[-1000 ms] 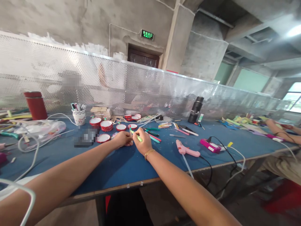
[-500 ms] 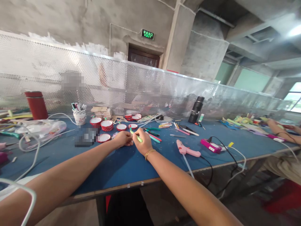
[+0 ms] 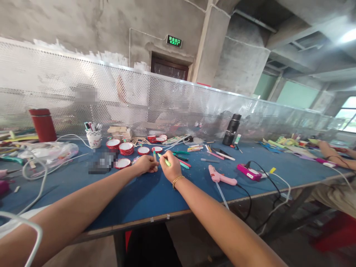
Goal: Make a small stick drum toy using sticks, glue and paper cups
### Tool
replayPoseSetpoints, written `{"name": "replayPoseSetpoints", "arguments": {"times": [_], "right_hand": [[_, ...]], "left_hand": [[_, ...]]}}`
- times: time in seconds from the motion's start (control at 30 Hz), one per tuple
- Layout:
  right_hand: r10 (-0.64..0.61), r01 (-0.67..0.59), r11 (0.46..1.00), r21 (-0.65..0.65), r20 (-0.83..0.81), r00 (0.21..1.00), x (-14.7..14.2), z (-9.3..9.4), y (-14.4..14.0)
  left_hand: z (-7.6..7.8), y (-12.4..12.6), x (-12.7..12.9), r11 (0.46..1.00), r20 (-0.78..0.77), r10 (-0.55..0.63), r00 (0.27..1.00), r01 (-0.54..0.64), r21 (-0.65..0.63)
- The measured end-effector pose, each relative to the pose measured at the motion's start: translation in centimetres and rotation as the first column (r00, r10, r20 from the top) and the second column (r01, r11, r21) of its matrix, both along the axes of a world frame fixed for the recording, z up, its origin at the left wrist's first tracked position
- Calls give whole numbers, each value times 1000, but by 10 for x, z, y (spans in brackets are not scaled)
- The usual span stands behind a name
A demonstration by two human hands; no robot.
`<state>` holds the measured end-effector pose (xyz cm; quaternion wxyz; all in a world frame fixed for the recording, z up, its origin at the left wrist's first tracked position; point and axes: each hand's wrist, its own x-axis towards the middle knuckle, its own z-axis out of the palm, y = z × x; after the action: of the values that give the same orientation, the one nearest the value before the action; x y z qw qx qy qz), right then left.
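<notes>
Between the fingers of my left hand (image 3: 147, 164) is a thin wooden craft stick (image 3: 155, 156), standing out upward with a red tip and green below it. My right hand (image 3: 171, 167), with a gold bracelet at the wrist, grips a light green marker pen (image 3: 167, 162). The marker's tip points up and left, just right of the stick, and seems apart from it. Behind my hands lie shallow red-rimmed white lids (image 3: 144, 150). Red and teal markers (image 3: 184, 164) rest just right of my right hand, near green-handled pliers (image 3: 181, 152).
A pink glue gun (image 3: 221, 177) and a magenta power box (image 3: 249, 172) with cables lie to the right. A patterned cup of pens (image 3: 94, 138), a red flask (image 3: 43, 125) and a black bottle (image 3: 231, 129) stand along the perforated screen. Another person's arm (image 3: 329, 152) shows far right.
My right hand has moved slightly right with the marker, drawing its tip away from the stick. The stick's coloured end now shows more plainly. My left hand has barely moved.
</notes>
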<state>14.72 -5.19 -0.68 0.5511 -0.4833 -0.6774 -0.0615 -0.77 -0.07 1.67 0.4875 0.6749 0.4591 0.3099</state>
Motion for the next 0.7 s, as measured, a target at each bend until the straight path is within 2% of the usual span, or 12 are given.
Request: {"name": "replayPoseSetpoints", "arguments": {"times": [0.37, 0.7], "right_hand": [[62, -62, 998, -2, 56, 997, -4, 2, -5], [-11, 11, 1000, 5, -1, 1000, 0, -1, 1]], "left_hand": [[-4, 3, -1, 1000, 15, -3, 1000, 3, -6], [2, -1, 1, 1000, -17, 15, 1000, -15, -7]]}}
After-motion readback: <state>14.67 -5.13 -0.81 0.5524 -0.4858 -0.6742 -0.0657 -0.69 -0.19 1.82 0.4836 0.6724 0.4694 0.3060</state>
